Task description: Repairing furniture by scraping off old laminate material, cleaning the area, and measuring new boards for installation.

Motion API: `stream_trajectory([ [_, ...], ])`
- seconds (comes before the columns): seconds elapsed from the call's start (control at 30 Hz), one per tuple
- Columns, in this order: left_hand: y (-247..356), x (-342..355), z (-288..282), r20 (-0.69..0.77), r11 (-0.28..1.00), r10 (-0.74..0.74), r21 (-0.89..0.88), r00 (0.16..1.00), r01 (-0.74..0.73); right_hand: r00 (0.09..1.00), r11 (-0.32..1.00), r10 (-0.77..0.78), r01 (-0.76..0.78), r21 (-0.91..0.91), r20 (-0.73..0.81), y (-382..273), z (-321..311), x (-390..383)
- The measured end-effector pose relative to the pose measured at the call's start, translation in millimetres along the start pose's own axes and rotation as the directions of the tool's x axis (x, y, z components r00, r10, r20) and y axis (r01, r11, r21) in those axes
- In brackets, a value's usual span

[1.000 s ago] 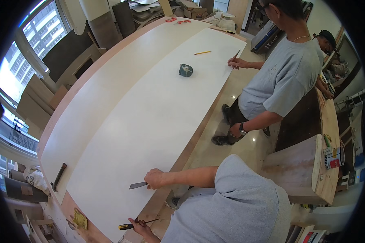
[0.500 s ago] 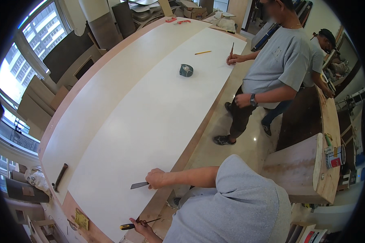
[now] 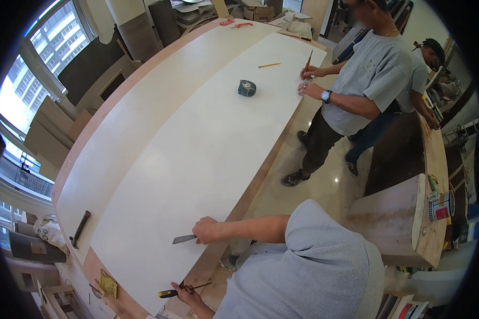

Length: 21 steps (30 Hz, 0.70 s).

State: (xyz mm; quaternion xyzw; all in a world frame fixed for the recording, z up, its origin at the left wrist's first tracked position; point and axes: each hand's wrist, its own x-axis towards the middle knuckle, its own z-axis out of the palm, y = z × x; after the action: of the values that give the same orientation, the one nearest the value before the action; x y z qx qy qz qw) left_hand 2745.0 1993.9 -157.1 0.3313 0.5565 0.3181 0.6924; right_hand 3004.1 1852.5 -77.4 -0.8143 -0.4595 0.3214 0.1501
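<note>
My right hand [image 3: 206,230] is closed around a tool with a flat grey blade [image 3: 184,239], held just over the white sheet [image 3: 159,212]. The grip hides its handle. Lower down, by the sheet's near edge, my left hand [image 3: 185,294] is closed round a screwdriver. Its yellow and black handle [image 3: 167,293] sticks out to the left and its thin dark shaft to the right. A hammer [image 3: 80,229] lies at the left end of the work surface. Farther up the sheet rest a dark green tape measure [image 3: 247,88] and a yellow pencil [image 3: 269,65].
At the far right edge of the sheet a co-worker [image 3: 378,74] holds a thin brown tool [image 3: 307,63]. Another person [image 3: 420,80] bends behind. Red-handled tools [image 3: 241,25] lie at the far end. A can [image 3: 440,206] stands on a wooden bench [image 3: 428,242] at right.
The co-worker's lower hand has come up from beside the body to the sheet's edge, next to the other hand. My hands keep nearly the same place and hold. The view has shifted slightly.
</note>
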Motion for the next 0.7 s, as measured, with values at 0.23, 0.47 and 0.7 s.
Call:
stream_trajectory([
  [0.23, -0.5, 1.3, -1.8, 0.061, 0.999, 0.044, -0.019, 0.997, -0.043, 1.000, 1.000, -0.012, 0.012, 0.025, -0.004, 2.7, 1.1, -0.3],
  [0.47, 0.1, 0.6, -1.1, 0.051, 1.000, 0.024, 0.008, 0.998, -0.024, 0.997, 0.999, -0.032, 0.032, -0.010, -0.072, 4.2, 5.9, 0.3],
  [0.7, 2.6, 1.2, 4.2, -0.008, 0.999, -0.031, -0.011, 0.999, 0.031, 0.999, 1.000, -0.019, 0.019, 0.010, -0.027, 6.3, 6.1, 8.2],
])
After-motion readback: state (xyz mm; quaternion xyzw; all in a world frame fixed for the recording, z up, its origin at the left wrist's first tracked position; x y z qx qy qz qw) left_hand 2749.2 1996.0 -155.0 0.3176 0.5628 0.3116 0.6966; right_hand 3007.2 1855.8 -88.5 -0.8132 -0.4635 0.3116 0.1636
